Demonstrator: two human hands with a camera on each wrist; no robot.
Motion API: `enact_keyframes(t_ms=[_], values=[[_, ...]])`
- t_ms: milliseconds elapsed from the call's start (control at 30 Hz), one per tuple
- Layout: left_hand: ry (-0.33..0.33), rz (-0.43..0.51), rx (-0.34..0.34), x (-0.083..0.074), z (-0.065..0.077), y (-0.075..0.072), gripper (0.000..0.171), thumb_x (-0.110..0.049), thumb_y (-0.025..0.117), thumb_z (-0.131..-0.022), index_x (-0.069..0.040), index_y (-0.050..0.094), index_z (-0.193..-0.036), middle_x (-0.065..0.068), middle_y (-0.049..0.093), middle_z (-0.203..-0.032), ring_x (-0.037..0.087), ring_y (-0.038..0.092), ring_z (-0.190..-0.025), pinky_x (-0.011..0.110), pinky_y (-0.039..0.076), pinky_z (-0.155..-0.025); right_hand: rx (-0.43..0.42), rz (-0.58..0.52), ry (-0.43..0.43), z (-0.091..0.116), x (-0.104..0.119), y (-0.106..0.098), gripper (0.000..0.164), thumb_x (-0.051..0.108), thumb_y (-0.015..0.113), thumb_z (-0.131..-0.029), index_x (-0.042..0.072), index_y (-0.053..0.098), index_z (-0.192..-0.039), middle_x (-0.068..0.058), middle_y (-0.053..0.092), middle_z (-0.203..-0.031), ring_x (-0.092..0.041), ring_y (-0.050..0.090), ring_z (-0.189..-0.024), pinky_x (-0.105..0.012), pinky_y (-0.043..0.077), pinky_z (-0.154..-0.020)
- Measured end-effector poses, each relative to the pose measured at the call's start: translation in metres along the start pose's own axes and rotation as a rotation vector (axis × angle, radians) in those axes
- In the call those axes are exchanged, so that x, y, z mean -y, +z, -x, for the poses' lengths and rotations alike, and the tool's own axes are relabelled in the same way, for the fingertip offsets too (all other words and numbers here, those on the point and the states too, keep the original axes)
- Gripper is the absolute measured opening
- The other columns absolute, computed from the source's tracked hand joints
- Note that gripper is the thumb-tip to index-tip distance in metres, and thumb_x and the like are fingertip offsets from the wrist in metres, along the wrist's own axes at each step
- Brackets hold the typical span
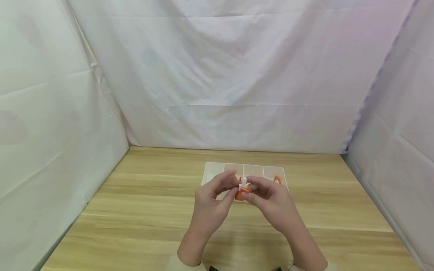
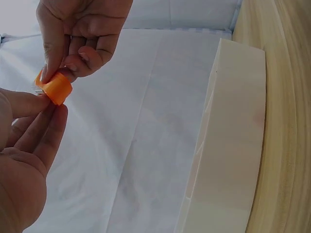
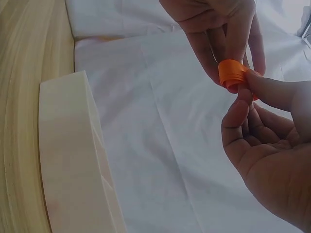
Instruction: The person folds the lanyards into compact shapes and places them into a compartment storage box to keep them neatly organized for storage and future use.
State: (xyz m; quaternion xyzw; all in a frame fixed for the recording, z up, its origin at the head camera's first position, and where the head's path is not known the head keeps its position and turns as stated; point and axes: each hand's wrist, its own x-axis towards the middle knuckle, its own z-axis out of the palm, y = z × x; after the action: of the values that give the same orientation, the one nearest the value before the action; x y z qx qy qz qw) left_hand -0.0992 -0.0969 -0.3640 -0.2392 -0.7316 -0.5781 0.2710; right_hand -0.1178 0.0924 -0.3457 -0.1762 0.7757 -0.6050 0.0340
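Both hands meet over the near part of a white tray and hold one small piece between them. It has a curled orange band point(image 3: 232, 73) and a white part point(image 1: 243, 181) that stands up from it in the head view. My left hand point(image 1: 211, 201) pinches the piece from the left with thumb and fingers. From the right, my right hand point(image 1: 272, 201) pinches the orange band with thumb and forefinger. In the left wrist view the band point(image 2: 58, 89) shows a smooth rounded outer face, and fingers cover much of the white part.
The shallow white tray point(image 1: 252, 165), split into compartments, lies on the wooden table point(image 1: 152, 210) behind the hands. An orange loop point(image 1: 278, 179) rests in its right compartment. White cloth point(image 1: 220, 75) hangs at the back and both sides of the table.
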Motion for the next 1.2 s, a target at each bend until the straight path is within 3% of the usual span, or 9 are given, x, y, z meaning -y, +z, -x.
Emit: enact_keyframes(t_ms=[67, 133, 167, 300, 433, 600, 733, 1000, 1200], values=[[0.027, -0.022, 0.016, 0.002, -0.001, 0.0, 0.043, 0.014, 0.074, -0.091, -0.002, 0.068, -0.131, 0.016, 0.078, -0.097, 0.028, 0.08, -0.089, 0.034, 0.066, -0.087, 0.0, -0.002, -0.002, -0.002, 0.0, -0.002, 0.031, 0.014, 0.081, -0.094, 0.005, 0.076, -0.123, -0.009, 0.079, -0.1, -0.009, 0.079, -0.087, -0.057, 0.021, -0.13], [0.039, -0.035, 0.028, 0.004, -0.001, 0.001, 0.043, 0.014, 0.074, -0.091, -0.002, 0.068, -0.13, 0.016, 0.078, -0.097, 0.028, 0.08, -0.088, 0.034, 0.066, -0.086, 0.013, -0.011, -0.004, -0.004, -0.002, -0.004, 0.025, 0.013, 0.081, -0.094, 0.005, 0.077, -0.117, -0.01, 0.08, -0.102, -0.009, 0.079, -0.088, -0.053, 0.028, -0.13], [0.04, -0.04, 0.035, 0.005, -0.001, 0.001, 0.043, 0.014, 0.074, -0.091, -0.003, 0.068, -0.129, 0.015, 0.078, -0.096, 0.028, 0.08, -0.088, 0.033, 0.066, -0.086, 0.016, -0.02, -0.004, -0.004, -0.002, -0.004, 0.022, 0.012, 0.081, -0.094, 0.005, 0.078, -0.114, -0.011, 0.08, -0.102, -0.01, 0.079, -0.089, -0.056, 0.018, -0.132], [0.021, -0.066, 0.045, 0.008, -0.002, 0.001, 0.037, 0.013, 0.074, -0.091, -0.003, 0.071, -0.125, 0.014, 0.079, -0.1, 0.027, 0.08, -0.095, 0.032, 0.066, -0.088, 0.038, -0.033, 0.035, -0.007, -0.004, -0.006, 0.018, 0.013, 0.08, -0.095, 0.004, 0.077, -0.111, -0.01, 0.08, -0.106, -0.011, 0.078, -0.092, -0.033, 0.061, -0.096], [-0.002, -0.156, 0.003, 0.012, -0.002, -0.002, 0.033, 0.011, 0.074, -0.092, -0.004, 0.073, -0.122, 0.012, 0.08, -0.11, 0.025, 0.078, -0.105, 0.035, 0.065, -0.092, 0.023, -0.028, 0.069, -0.01, -0.007, -0.008, 0.016, 0.013, 0.08, -0.095, 0.006, 0.076, -0.108, -0.01, 0.078, -0.105, -0.015, 0.076, -0.093, -0.027, 0.063, -0.085], [-0.173, -0.243, -0.153, 0.021, -0.001, -0.016, 0.035, 0.012, 0.071, -0.092, -0.003, 0.073, -0.123, 0.011, 0.079, -0.116, 0.027, 0.074, -0.112, 0.041, 0.063, -0.099, -0.032, 0.154, 0.064, -0.024, -0.009, -0.006, 0.013, 0.024, 0.084, -0.092, 0.017, 0.078, -0.101, -0.001, 0.073, -0.117, -0.024, 0.066, -0.099, -0.033, 0.057, -0.081], [-0.331, -0.32, -0.207, 0.031, -0.002, -0.03, 0.034, 0.007, 0.068, -0.094, -0.005, 0.073, -0.126, 0.011, 0.077, -0.124, 0.03, 0.071, -0.119, 0.048, 0.06, -0.103, -0.041, 0.25, 0.065, -0.047, -0.009, 0.0, 0.018, 0.03, 0.084, -0.091, 0.015, 0.078, -0.1, 0.001, 0.062, -0.143, -0.031, 0.06, -0.126, -0.048, 0.054, -0.101], [-0.561, -0.532, -0.058, 0.059, 0.002, -0.044, 0.037, -0.014, 0.068, -0.1, -0.007, 0.067, -0.136, 0.015, 0.062, -0.148, 0.042, 0.05, -0.144, 0.063, 0.046, -0.115, 0.028, 0.505, 0.01, -0.115, -0.009, 0.031, 0.011, 0.027, 0.082, -0.087, 0.016, 0.082, -0.09, 0.001, 0.043, -0.166, -0.036, 0.035, -0.156, -0.064, 0.042, -0.119], [-0.669, -0.62, 0.075, 0.085, 0.004, -0.046, 0.074, -0.036, 0.076, -0.098, -0.001, 0.045, -0.156, 0.023, 0.046, -0.162, 0.049, 0.04, -0.15, 0.066, 0.044, -0.117, 0.143, 0.709, 0.05, -0.15, -0.013, 0.058, 0.009, 0.029, 0.081, -0.088, 0.024, 0.08, -0.08, 0.004, 0.046, -0.166, -0.036, 0.033, -0.158, -0.065, 0.037, -0.121]])
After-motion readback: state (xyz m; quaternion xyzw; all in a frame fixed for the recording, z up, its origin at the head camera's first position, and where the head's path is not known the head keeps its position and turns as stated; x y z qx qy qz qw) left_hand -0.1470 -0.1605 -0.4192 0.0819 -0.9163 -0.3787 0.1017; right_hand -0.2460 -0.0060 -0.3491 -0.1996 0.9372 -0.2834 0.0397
